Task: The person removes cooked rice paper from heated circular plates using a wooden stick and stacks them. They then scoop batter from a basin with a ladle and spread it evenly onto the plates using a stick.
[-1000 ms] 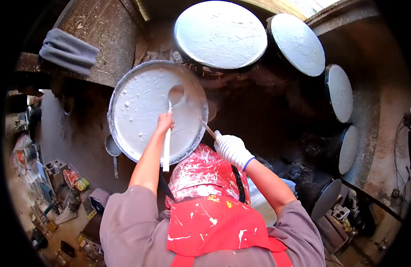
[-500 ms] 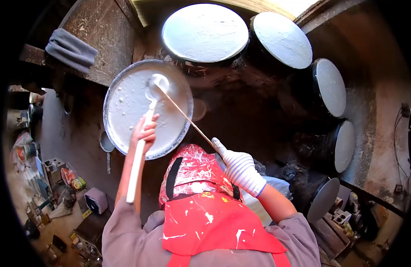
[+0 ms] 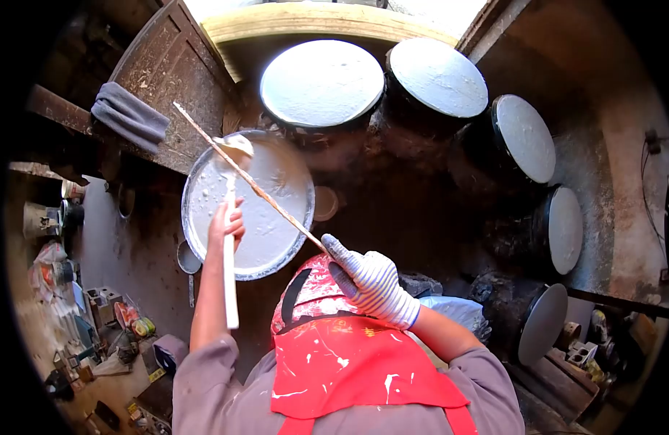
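Note:
My bare left hand is closed around the long white handle of a ladle. The ladle's coated bowl is over the far side of a wide round basin of thick white liquid. In a striped glove, my right hand grips one end of a long thin stick. Slanting across the basin, the stick passes by the ladle's bowl, and its tip extends beyond the far left rim. Whether stick and ladle touch, I cannot tell.
Several dark round vessels with white tops, such as this large one, curve around the back and right. A grey cloth hangs on a wooden ledge at left. Another ladle is beside the basin. Clutter lies lower left.
The stick's tip has left the white liquid and now reaches past the rim. The ladle's bowl has also come up from the liquid and tilted. The camera view has shifted.

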Demonstrator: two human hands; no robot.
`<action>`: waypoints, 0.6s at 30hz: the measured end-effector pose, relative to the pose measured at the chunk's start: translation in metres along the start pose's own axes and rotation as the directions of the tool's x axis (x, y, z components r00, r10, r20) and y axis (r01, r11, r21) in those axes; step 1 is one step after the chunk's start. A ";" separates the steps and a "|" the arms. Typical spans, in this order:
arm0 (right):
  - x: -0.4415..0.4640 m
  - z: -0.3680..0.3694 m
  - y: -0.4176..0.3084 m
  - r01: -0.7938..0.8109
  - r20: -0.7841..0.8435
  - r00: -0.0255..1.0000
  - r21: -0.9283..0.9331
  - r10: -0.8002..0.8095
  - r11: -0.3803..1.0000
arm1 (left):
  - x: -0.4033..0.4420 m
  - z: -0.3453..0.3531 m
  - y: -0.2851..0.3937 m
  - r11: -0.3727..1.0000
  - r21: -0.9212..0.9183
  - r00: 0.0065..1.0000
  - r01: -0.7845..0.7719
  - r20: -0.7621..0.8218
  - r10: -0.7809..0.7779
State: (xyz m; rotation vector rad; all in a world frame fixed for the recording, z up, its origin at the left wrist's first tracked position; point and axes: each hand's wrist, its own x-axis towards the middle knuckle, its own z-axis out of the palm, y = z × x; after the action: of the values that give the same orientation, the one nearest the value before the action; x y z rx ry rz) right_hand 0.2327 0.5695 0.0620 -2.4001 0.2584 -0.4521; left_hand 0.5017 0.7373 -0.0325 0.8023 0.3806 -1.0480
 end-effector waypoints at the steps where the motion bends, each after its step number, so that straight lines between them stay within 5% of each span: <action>1: 0.005 0.000 0.000 0.008 0.010 1.000 -0.003 -0.008 1.000 | 0.012 -0.003 -0.004 0.998 0.044 0.995 0.036 -0.090 -0.032; 3: 0.011 -0.002 0.002 -0.001 -0.019 1.000 -0.031 0.000 1.000 | 0.008 -0.012 0.000 0.998 0.025 0.990 0.060 -0.130 -0.056; 6: 0.015 -0.006 0.003 -0.089 0.008 0.996 -0.018 0.089 0.996 | -0.039 -0.024 0.007 0.981 0.177 0.997 -0.074 0.029 0.070; 10: 0.017 0.014 0.009 -0.137 0.026 0.990 0.083 0.136 0.987 | -0.016 -0.060 -0.008 0.983 0.170 0.984 0.063 -0.175 -0.033; 13: 0.004 0.017 0.014 -0.147 -0.083 0.982 0.235 0.171 0.961 | 0.012 -0.075 -0.031 0.981 0.080 0.980 0.176 -0.111 -0.166; 15: -0.019 0.008 0.013 -0.370 -0.017 0.917 0.336 0.398 0.866 | 0.024 -0.060 -0.042 0.950 0.191 0.968 0.247 -0.086 -0.234; 18: -0.076 0.010 0.026 -0.452 -0.205 0.785 0.455 0.585 0.767 | 0.053 -0.015 -0.077 0.837 0.402 0.918 0.370 -0.023 -0.395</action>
State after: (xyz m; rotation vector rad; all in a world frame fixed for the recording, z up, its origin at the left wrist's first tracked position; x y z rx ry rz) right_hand 0.1649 0.5783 0.0190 -1.7444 0.8943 -0.5793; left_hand 0.4597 0.6961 -0.1068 1.0838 0.2817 -1.5580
